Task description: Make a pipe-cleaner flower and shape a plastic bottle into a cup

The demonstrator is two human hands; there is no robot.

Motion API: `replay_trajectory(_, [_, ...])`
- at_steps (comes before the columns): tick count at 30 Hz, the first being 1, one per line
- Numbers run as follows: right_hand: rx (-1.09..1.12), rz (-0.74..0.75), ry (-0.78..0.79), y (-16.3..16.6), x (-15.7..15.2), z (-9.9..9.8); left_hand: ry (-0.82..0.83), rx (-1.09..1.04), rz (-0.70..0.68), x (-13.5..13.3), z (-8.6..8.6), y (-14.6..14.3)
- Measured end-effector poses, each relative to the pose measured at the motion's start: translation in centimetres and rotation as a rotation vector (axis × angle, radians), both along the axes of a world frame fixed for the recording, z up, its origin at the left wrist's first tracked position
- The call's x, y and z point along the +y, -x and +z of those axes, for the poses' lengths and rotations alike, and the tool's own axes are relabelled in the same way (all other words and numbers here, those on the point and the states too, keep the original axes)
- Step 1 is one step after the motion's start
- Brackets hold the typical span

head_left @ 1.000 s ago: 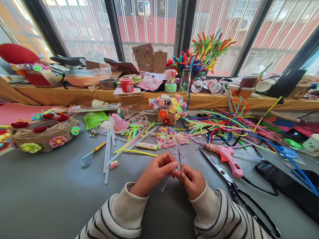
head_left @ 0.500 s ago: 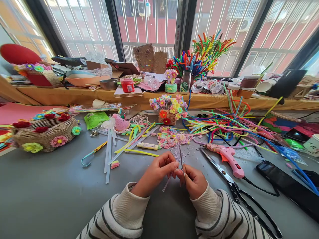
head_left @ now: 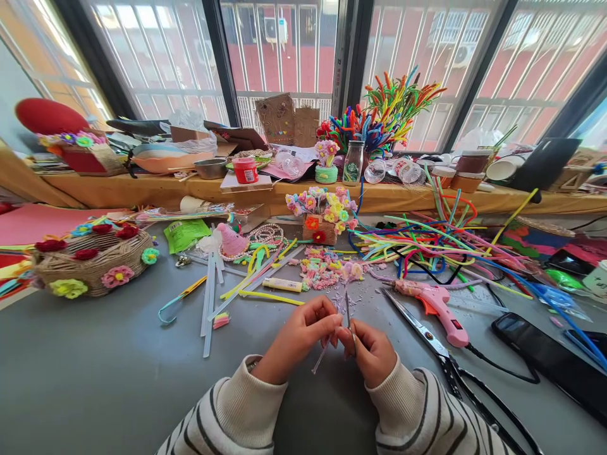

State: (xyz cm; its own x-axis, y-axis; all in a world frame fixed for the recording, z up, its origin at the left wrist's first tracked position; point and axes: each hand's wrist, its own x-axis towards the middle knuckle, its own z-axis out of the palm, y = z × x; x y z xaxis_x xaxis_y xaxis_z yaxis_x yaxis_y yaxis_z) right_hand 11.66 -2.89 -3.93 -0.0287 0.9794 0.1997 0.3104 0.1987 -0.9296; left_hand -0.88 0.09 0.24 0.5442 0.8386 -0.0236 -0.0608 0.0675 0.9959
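My left hand (head_left: pixel 303 333) and my right hand (head_left: pixel 374 351) meet low in the middle of the grey table (head_left: pixel 95 360). Both are closed in pinches. The left one pinches a thin pale pink pipe cleaner (head_left: pixel 320 359) that slants down towards me. The right one grips a slim metal tool (head_left: pixel 348 311) whose point sticks up beside the pipe cleaner. The fingertips of the two hands almost touch. Striped sleeves with cream cuffs cover both wrists.
Long scissors (head_left: pixel 422 328) and a pink glue gun (head_left: pixel 439 305) lie right of my hands, a black phone (head_left: pixel 550 360) further right. Loose coloured pipe cleaners (head_left: pixel 427 243), glue sticks (head_left: pixel 208 303), a flower-trimmed woven basket (head_left: pixel 92 259) and small pipe-cleaner flowers (head_left: pixel 325 212) crowd the table behind.
Both hands keep their pinches and have barely moved on the table. The camera has tilted up slightly, so everything sits a little lower in view.
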Motion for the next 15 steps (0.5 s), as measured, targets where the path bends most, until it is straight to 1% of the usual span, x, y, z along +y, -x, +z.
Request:
replay_trajectory(5, [0.042,0.042,-0.019,0.18,-0.1,0.22,-0.014,0.009,0.005,0.01,0.17,0.1])
replay_trajectory(10, [0.037,0.089,-0.007,0.12,-0.18,0.5,0.03,-0.013,0.013,0.09,0.36,0.05])
replay_trajectory(15, [0.032,0.071,-0.024,0.15,-0.24,0.77,0.055,-0.03,0.0,0.07,0.51,0.01])
